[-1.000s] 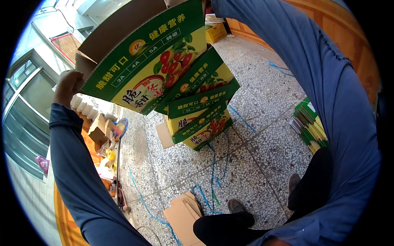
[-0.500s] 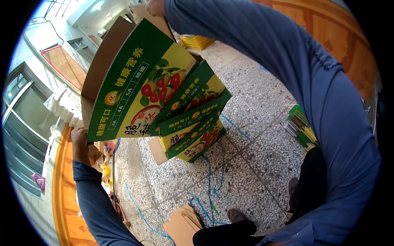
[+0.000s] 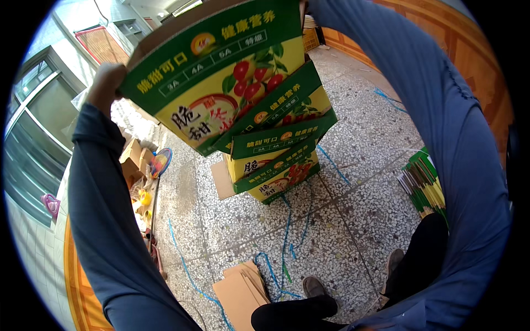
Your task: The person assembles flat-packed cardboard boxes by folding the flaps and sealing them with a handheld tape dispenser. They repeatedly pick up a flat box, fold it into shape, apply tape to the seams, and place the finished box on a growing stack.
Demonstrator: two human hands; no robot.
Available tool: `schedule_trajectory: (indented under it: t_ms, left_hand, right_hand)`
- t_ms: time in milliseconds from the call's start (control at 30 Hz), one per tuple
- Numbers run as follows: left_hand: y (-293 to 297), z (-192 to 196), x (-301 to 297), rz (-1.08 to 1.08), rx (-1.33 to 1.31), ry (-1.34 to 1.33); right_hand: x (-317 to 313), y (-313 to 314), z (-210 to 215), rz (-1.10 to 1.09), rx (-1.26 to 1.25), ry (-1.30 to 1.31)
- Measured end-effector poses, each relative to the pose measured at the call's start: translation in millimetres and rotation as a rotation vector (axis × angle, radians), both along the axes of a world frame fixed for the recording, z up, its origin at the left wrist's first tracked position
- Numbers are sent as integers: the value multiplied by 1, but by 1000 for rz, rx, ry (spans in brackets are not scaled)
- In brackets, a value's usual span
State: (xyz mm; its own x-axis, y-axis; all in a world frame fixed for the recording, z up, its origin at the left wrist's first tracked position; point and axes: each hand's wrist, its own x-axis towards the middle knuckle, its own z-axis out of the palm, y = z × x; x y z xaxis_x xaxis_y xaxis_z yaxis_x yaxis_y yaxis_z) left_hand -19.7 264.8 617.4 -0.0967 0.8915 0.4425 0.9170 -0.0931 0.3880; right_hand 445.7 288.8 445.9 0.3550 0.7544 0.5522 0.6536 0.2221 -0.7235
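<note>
My left hand [image 3: 107, 83] is closed on the left upper corner of a green and yellow cardboard box [image 3: 243, 80] with red fruit printed on its side. That box sits tilted at the top of a stack of similar boxes, which seem nested one in another. Below it are a tilted box [image 3: 306, 94], another box [image 3: 287, 140] and the lowest box [image 3: 295, 174] on the floor. My right arm [image 3: 386, 60] reaches to the held box's right corner at the top edge of the view. The fingers of my right hand are hidden there.
Flat brown cardboard sheets [image 3: 240, 295] lie by my feet. A bundle of folded green and yellow cartons [image 3: 422, 182] lies at right. Blue strapping [image 3: 287, 231] trails over the speckled floor [image 3: 353, 243]. A yellow crate [image 3: 311, 39] stands behind; clutter [image 3: 143, 193] lines the left.
The held box has swung to the right and levelled out, its left corner rising with my left hand. My right hand has moved right, behind the box corner. The stack appears higher in view.
</note>
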Motion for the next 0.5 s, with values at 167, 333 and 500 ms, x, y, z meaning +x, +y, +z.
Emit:
schedule_trajectory:
  t_ms: [167,333,500]
  left_hand:
    - [30,-63,-37,41,14,-332]
    - [15,-98,13,-112,-157,-557]
    - [41,-110,66,-190,-165,-677]
  right_hand:
    - [-17,16,-30,30,-59,26]
    - [-11,35,-77,32,-113,49]
    - [49,45,-68,-91,-150,13]
